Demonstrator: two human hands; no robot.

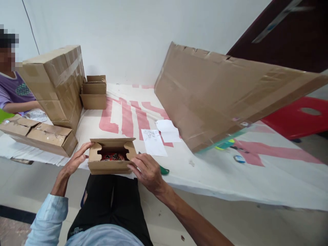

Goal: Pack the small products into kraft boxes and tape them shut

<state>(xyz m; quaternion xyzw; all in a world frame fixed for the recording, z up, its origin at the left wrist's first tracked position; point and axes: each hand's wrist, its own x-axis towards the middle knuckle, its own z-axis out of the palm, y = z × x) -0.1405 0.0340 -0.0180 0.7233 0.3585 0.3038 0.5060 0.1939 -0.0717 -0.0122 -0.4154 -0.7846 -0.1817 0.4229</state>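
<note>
A small cardboard box (110, 167) stands at the near edge of the cloth-covered table, right in front of me. Its long front and back flaps are raised, and the cut-out end flaps lie folded inward. Between them shows a red package with dark and white print (112, 156), partly hidden inside. My left hand (75, 160) holds the box at its left end, fingers at the upper back corner. At the right end, my right hand (148, 171) grips the front flap's corner between thumb and fingers. Just beside that hand lies a green handle (164, 170), mostly hidden.
Taped cartons (58, 78) are stacked at the left, with opened small boxes (93, 97) behind. Closed boxes (48, 135) line the left front edge. Printed papers (153, 141) lie mid-table. A large cardboard panel (225, 92) leans at right, near a tape roll (239, 159). Another person sits left.
</note>
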